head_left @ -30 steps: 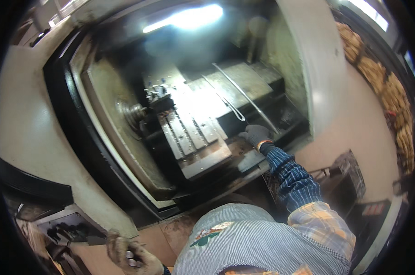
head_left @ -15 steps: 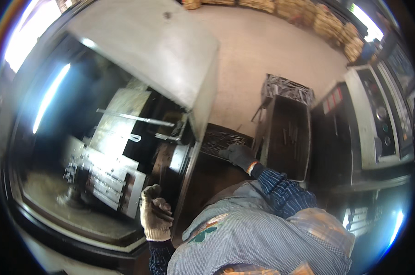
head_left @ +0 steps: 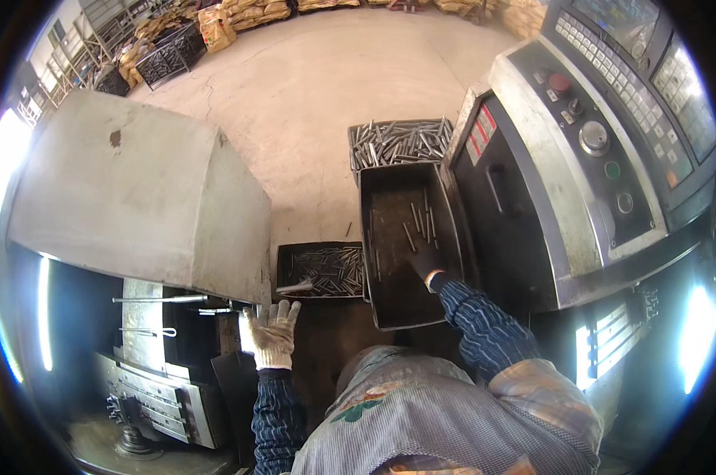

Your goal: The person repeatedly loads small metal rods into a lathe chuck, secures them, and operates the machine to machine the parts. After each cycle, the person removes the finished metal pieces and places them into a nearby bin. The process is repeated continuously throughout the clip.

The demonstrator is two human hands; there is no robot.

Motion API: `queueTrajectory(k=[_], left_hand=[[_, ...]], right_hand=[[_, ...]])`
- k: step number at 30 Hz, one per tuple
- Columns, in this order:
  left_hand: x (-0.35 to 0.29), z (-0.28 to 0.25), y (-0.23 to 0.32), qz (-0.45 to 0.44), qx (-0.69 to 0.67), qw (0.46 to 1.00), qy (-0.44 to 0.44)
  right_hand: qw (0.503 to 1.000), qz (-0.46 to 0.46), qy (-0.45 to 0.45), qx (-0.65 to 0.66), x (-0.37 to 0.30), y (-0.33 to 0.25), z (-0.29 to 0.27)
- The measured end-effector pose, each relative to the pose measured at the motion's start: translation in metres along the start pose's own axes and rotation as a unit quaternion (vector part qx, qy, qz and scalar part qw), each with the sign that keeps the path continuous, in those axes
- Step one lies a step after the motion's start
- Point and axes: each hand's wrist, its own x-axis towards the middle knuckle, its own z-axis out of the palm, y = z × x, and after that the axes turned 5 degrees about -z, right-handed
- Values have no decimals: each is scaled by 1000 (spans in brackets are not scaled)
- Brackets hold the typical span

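Observation:
My left hand [head_left: 271, 336], in a white knit glove with grey fingers, is open with its fingers spread. It is beside the lower corner of the pale machine door [head_left: 136, 190], and I cannot tell whether it touches the door. My right hand [head_left: 424, 260], in a dark glove, reaches into a long dark metal tray [head_left: 389, 309]. Several thin metal rods [head_left: 421, 222] lie in the tray just beyond its fingertips. The dark glove blends into the tray, so its grip cannot be made out.
Short metal pieces fill a low bin [head_left: 326, 273] between my hands and a crate [head_left: 397, 146] behind the tray. A control panel [head_left: 587, 150] rises at the right. Slotted metal blocks [head_left: 148, 392] sit inside the left machine. Yellowish sacks [head_left: 255, 11] line the far floor.
My view has turned right. My right hand has moved from the low bin into the long tray. My left hand's fingers, curled before, are now spread near the door.

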Motion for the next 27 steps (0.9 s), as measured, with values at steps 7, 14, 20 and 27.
queueTrajectory(k=[7, 14, 20, 27], left_hand=[[-20, 31, -33, 2, 9, 998, -57], [-39, 70, -71, -10, 26, 1000, 2], [-5, 97, -91, -82, 68, 987, -118], [43, 138, -125, -195, 136, 941, -241]], right_hand=[[983, 74, -85, -147, 45, 3, 21], [966, 88, -137, -202, 57, -1, 16], [870, 208, -190, 404, 51, 16, 3], [795, 94, -150, 581, -22, -70, -150]])
